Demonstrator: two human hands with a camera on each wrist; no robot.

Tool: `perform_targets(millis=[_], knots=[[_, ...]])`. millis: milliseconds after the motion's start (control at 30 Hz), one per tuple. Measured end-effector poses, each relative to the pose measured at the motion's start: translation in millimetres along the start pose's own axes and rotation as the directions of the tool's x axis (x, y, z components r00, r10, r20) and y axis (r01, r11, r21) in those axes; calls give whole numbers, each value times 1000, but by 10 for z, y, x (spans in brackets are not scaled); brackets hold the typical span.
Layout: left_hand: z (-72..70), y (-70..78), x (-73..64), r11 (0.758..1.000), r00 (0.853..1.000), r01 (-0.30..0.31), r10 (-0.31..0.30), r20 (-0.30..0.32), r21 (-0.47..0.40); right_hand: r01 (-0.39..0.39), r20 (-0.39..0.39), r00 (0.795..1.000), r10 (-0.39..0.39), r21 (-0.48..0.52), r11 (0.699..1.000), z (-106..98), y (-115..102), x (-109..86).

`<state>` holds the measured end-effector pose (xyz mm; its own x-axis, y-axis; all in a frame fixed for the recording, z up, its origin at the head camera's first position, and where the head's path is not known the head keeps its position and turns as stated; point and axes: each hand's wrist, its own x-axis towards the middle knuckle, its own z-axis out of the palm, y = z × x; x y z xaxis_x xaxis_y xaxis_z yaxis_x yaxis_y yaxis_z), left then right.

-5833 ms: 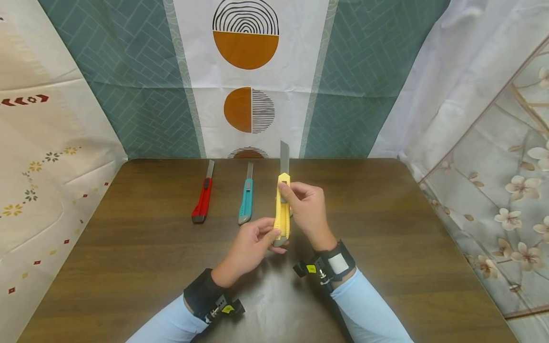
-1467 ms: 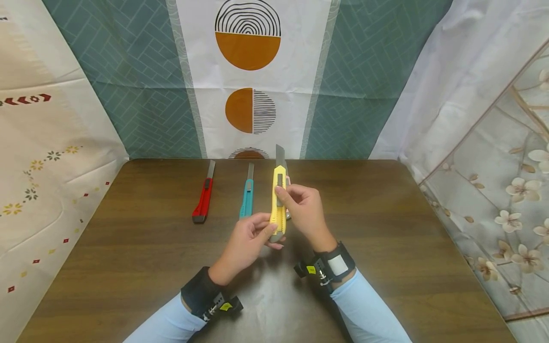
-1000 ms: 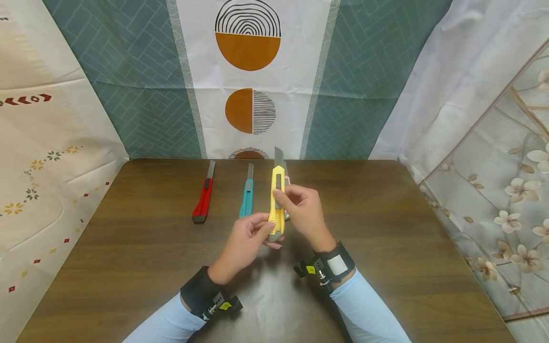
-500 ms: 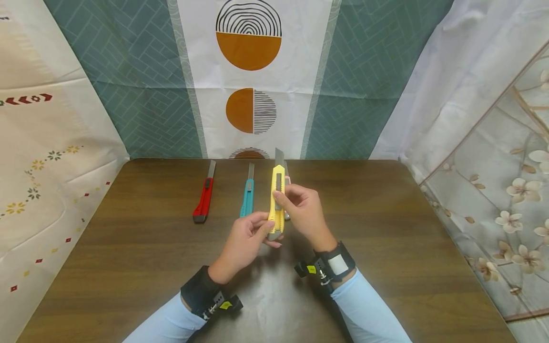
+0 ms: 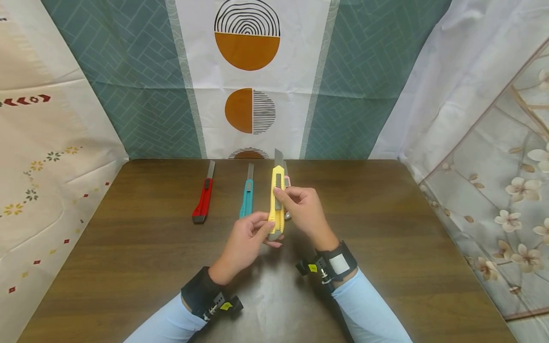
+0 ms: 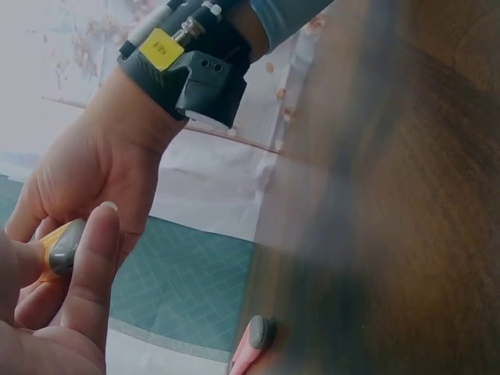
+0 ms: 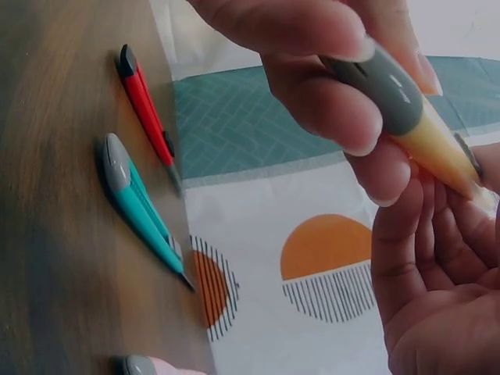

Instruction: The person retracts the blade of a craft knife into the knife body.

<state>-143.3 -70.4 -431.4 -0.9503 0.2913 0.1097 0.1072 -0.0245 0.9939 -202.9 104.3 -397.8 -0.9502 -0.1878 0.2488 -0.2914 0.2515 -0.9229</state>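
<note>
- Currently, we see the left hand (image 5: 242,245) pinching the lower, grey-ended part of a yellow utility knife (image 5: 277,214), thumb in front and fingers behind.
- We find the right hand (image 5: 308,214) gripping the same knife higher up, its thumb across the grey strip on the front.
- Between both hands, we see the yellow knife raised off the wooden table (image 5: 150,257), its bare blade (image 5: 279,156) pointing up and away from the person.
- Beyond it, we make out a pink utility knife (image 5: 287,181) on the table, partly hidden.
- Further left, we have a teal utility knife (image 5: 247,196), then a red utility knife (image 5: 203,201), both with blades showing.
- Behind the table, we see a patterned cloth (image 5: 141,95) hanging.
</note>
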Motion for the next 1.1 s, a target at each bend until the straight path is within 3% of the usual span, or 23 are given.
perform_targets(millis=[600, 833, 1100], knots=[[14, 44, -3, 1000, 1000, -12, 11, -24, -17, 70, 6, 998, -70, 24, 997, 25, 10, -16], [5, 37, -1, 1000, 1000, 13, -13, -28, -7, 66, 10, 998, -66, 10, 998, 39, 43, -3], [-3, 44, -20, 1000, 999, 13, -12, -48, 24, 86, 53, 994, -91, 88, 992, 41, 84, 0]])
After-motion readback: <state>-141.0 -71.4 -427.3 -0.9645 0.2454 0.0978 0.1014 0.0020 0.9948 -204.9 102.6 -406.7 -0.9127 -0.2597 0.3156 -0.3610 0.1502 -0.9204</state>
